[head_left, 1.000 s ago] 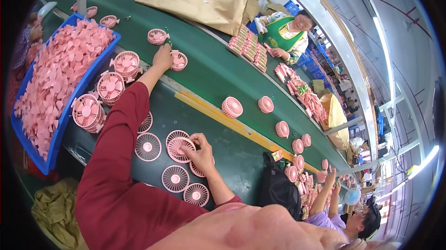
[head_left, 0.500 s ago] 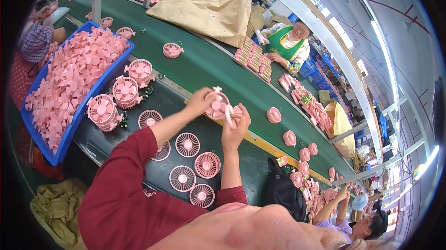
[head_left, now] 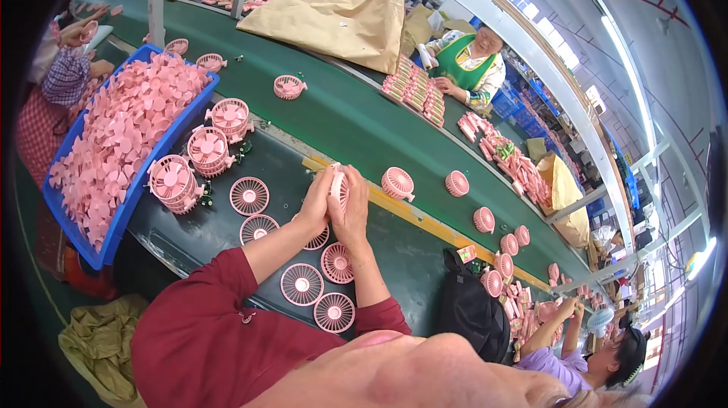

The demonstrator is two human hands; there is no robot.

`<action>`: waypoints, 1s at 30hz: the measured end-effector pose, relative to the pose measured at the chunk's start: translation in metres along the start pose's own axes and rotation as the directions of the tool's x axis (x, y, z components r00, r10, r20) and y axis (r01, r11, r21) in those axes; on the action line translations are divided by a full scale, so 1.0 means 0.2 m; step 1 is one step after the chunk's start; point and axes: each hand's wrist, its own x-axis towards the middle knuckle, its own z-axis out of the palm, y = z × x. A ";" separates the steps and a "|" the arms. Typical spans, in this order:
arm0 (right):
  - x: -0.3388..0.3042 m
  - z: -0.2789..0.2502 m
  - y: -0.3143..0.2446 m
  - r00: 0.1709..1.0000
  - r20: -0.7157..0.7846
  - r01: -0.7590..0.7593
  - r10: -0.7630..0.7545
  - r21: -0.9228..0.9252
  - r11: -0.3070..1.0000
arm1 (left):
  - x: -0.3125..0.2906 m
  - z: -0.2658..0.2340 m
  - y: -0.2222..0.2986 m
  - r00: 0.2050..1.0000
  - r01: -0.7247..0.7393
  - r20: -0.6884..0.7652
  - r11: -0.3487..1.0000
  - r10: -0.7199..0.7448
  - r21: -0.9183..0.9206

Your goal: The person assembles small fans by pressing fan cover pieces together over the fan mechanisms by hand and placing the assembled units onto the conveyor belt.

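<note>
Between my palms, upright on its edge, is a pink fan head (head_left: pixel 342 189) with its slotted grille partly showing. My left hand (head_left: pixel 315 202) wraps its left side and my right hand (head_left: pixel 352 214) presses from the right, fingers closed over it. Below my hands, loose round pink grilles (head_left: pixel 302 284) lie on the dark table, some partly covered by my left forearm. Another pink fan head (head_left: pixel 397 183) rests by the yellow edge strip, just right of my hands. To the left stand stacked pink fan housings (head_left: pixel 208 152) with blades inside and small green circuit boards beside them.
A blue crate (head_left: pixel 98 252) heaped with pink fan blades stands at left. The green conveyor belt (head_left: pixel 334 112) carries several pink fan heads. A black bag (head_left: pixel 474 309) lies at right. A person in a green apron (head_left: pixel 457 67) sits across; other people work left and right.
The bladed housing in my left hand and the pink piece in my right were apart; now my hands have come together around one fan head. The view has shifted slightly.
</note>
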 end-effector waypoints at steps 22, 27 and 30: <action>-0.02 0.05 0.06 0.910 0.004 -0.284 0.414 0.732 0.619 | 0.06 0.12 -0.04 0.707 -0.700 0.459 0.441 0.539 0.562; 0.04 0.06 0.16 0.874 0.108 -0.324 0.473 0.856 0.402 | 0.22 0.08 -0.10 0.697 -0.707 0.532 0.342 0.480 0.618; 0.06 -0.03 0.40 0.773 0.260 -0.527 0.579 0.771 0.358 | 0.33 0.03 -0.12 0.737 -0.667 0.611 0.164 0.291 0.727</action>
